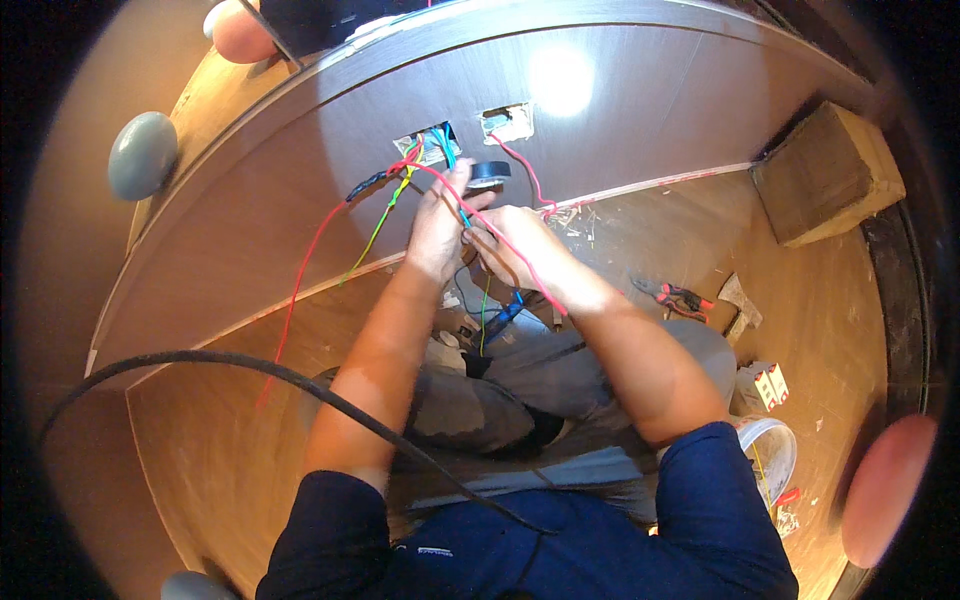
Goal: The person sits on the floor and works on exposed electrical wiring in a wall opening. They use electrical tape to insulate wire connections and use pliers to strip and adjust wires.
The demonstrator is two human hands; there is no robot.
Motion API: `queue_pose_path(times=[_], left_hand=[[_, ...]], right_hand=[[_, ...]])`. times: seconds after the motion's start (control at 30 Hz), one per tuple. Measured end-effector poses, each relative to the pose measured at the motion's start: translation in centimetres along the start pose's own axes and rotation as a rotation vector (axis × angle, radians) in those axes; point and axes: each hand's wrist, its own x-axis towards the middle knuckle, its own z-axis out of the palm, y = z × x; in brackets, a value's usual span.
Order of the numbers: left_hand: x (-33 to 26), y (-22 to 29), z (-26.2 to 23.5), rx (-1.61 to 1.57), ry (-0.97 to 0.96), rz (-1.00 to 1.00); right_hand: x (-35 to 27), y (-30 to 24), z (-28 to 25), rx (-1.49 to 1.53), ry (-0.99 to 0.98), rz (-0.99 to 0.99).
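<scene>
Blue wires [449,158] come out of the left wall opening [432,146] and run down between my hands. My left hand [437,228] is closed around them. Just below its fingers my right hand [512,245] pinches at the lower part of the blue wire; its fingertips are partly hidden. A roll of black tape [490,172] is beside my left fingertips; whether they grip it I cannot tell. A red wire [490,225] passes in front of both hands. To their left hang a yellow-green wire [378,228] and a red wire [310,250], with a black-taped joint [367,185].
A second wall opening [508,123] has another red wire. On the wooden floor are red-handled pliers [675,297], a hammer-like tool [739,305], small white boxes [762,386], a clear bucket [785,450] and wire scraps. A cardboard box [830,175] stands right. A black cable [260,368] arcs across my left arm.
</scene>
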Motion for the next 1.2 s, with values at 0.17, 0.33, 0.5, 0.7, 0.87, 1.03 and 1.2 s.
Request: queue_pose_path(times=[0.17, 0.33, 0.5, 0.7, 0.87, 1.03, 1.2], left_hand=[[1.4, -0.2, -0.2, 0.338, -0.065, 0.025], [0.0, 0.3, -2.5, 0.655, 0.101, 0.251], [-0.2, 1.0, -2.1, 0.559, 0.296, 0.266], [-1.6, 1.2, -0.8, 0.479, 0.285, 0.657], [-1.2, 0.5, -0.2, 0.044, 0.180, 0.240], [1.3, -0.3, -0.8, 0.035, -0.067, -0.068], [0.1, -1.2, -1.9, 0.309, 0.136, -0.017]], right_hand=[[-0.6, 0.0, -1.8, 0.076, -0.018, 0.075], [-0.4, 0.4, -3.4, 0.071, -0.036, 0.137], [-0.4, 0.3, -2.8, 0.056, -0.055, 0.167], [-0.4, -0.3, -2.4, -0.016, -0.074, 0.195], [-0.4, -0.7, -2.0, 0.003, -0.052, 0.139], [-0.6, -0.7, -1.8, 0.073, -0.039, 0.113], [-0.4, -0.3, -1.8, 0.190, -0.072, 0.094]])
